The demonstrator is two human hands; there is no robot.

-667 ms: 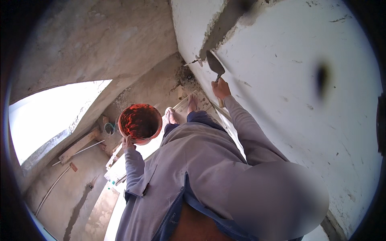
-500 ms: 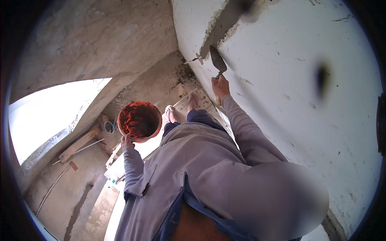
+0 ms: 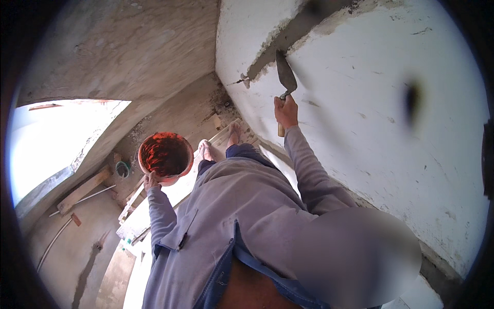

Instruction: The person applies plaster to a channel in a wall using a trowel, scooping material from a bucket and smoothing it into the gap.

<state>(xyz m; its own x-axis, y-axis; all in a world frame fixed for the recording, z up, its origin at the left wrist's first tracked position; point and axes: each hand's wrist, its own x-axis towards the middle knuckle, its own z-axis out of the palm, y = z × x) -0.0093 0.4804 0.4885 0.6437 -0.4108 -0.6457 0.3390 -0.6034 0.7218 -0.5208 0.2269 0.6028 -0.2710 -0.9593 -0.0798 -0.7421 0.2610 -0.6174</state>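
My right hand is closed around the wooden handle of a pointed trowel. The blade's tip lies at the lower edge of a grey mortar strip on the white wall; whether it touches cannot be made out. My left hand grips the near rim of an orange-red bucket, with its thumb side showing at the edge. The bucket's inside is smeared reddish, and a dark mass sits at the bottom.
I stand in sandals on a pale plank. Below to the left are a wooden board, a small greenish container and a thin rod. A bright opening is at the left, and a rough brown wall rises beyond.
The trowel has slid along the strip, up and to the right, and its blade has turned a little. My left hand still holds the bucket. The whole view has shifted slightly.
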